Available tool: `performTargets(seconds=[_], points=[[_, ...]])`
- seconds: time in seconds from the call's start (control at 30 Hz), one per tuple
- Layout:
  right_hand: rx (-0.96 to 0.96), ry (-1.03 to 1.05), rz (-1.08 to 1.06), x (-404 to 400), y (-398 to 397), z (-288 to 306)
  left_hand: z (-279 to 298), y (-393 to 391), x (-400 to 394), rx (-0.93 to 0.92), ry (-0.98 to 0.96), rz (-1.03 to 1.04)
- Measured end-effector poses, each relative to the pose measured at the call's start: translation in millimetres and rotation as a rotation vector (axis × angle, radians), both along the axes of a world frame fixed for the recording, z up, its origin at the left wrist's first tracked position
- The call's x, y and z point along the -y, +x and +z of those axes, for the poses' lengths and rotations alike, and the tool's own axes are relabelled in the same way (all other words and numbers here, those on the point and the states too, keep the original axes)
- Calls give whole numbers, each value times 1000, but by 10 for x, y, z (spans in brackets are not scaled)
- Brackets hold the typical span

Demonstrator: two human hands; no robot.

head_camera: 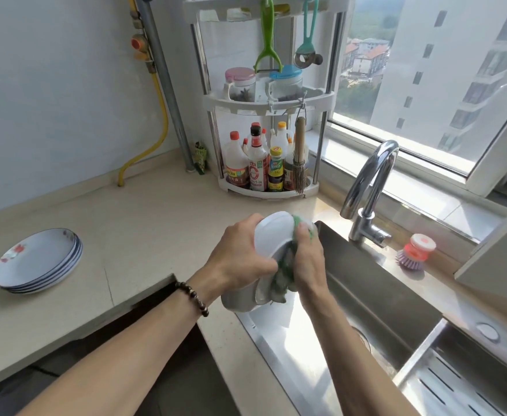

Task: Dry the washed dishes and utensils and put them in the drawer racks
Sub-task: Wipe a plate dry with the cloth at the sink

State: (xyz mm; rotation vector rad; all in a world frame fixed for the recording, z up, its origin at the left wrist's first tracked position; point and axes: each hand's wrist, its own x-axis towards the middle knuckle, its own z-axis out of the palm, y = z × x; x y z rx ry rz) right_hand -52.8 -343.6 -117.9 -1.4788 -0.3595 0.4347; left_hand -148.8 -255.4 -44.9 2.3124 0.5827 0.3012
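L hand (pixel 240 253) grips a round white ceramic dish (pixel 271 235) by its rim, fingers curled over the back, thumb side toward the camera — dish held on edge, tilted, above the near-left corner of the stainless steel sink (pixel 375 283). R hand (pixel 306 259) is closed on a crumpled green-and-grey cloth (pixel 282 273), pressing it against the dish's right face; fingertips wrap over the upper rim.

Key relation: dish sits between the two hands, face turned toward the R hand, so cloth and dish touch directly. Its flat plane runs roughly near-to-far, rim pointing up and away. A second white piece, prob. a bowl or cup (pixel 240 298), shows just under the L wrist — can't tell if the L hand holds it too or it rests on the sink edge.

Judgement: wiping step, dish not yet racked. The stack of white blue-rimmed plates w/ red flower print (pixel 36 262) lies well apart on the beige countertop (pixel 144 223) to the left, nearer the L hand. The dark opening below the counter edge is likely the drawer; racks not visible.
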Motion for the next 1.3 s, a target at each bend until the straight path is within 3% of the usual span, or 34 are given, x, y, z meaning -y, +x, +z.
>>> performTargets(seconds=[0.1, 0.23, 0.4, 0.6, 0.7, 0.8, 0.93, 1.17, 1.3], points=[[119, 31, 142, -67, -193, 80, 24, 50, -23, -11, 54, 42], [-45, 49, 54, -71, 101, 137, 43, -15, 4, -5, 99, -51], [203, 4, 156, -187, -173, 168, 44, -20, -60, 18, 60, 29], [-282, 86, 27, -84, 115, 171, 68, -200, -31, 172, 41, -75], [-289, 70, 25, -76, 216, 231, 5, -277, -53, 227, -72, -33], [-109, 2, 25, -32, 288, 303, 36, -256, -122, 131, -236, -60], [254, -127, 167, -48, 246, 333, 154, -66, -178, -144, -144, -174], [556, -130, 239, -17, -126, 33, -70, -55, -139, 0, -239, 0], [119, -20, 111, -26, 72, 46, -74, -113, -136, 11, -177, 3]])
